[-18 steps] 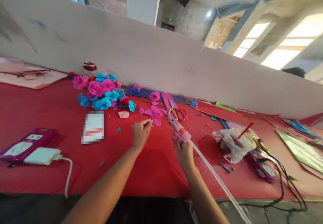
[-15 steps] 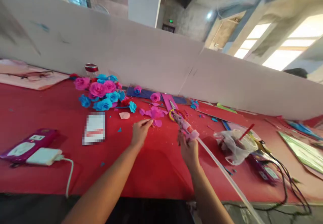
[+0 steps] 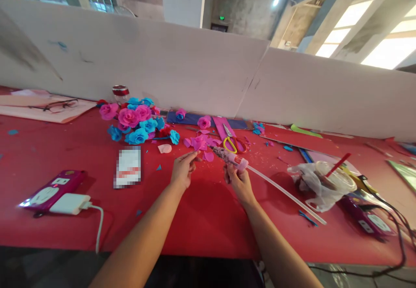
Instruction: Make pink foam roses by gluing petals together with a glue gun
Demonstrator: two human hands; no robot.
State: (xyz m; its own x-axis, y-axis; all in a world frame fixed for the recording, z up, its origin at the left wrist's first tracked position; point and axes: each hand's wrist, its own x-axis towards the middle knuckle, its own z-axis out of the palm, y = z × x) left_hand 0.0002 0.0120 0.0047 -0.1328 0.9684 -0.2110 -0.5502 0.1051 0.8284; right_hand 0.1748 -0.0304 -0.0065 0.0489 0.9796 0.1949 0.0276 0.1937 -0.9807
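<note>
Red table (image 3: 208, 231), right hand (image 3: 239, 185) closed round glue gun (image 3: 231, 158), half-curled left hand (image 3: 182, 172), hold unclear, straw (image 3: 338, 165) in bagged cup (image 3: 341, 180), contents obscured

A long table with a smooth red top (image 3: 211, 231) fills much of the lower frame, and just behind it I see a low, flat, greyish-white partition (image 3: 162, 58) crossing the full width, scuffed by a dark smear (image 3: 19, 45) at the left. Above it, a square whitish pillar (image 3: 182, 2) stands at upper centre, next to a mottled grey concrete wall (image 3: 250, 13) and a small glowing green sign (image 3: 222, 18). A white ceiling lamp (image 3: 276, 2) shines nearby; bright windows (image 3: 354, 15) glare at upper right.
</note>
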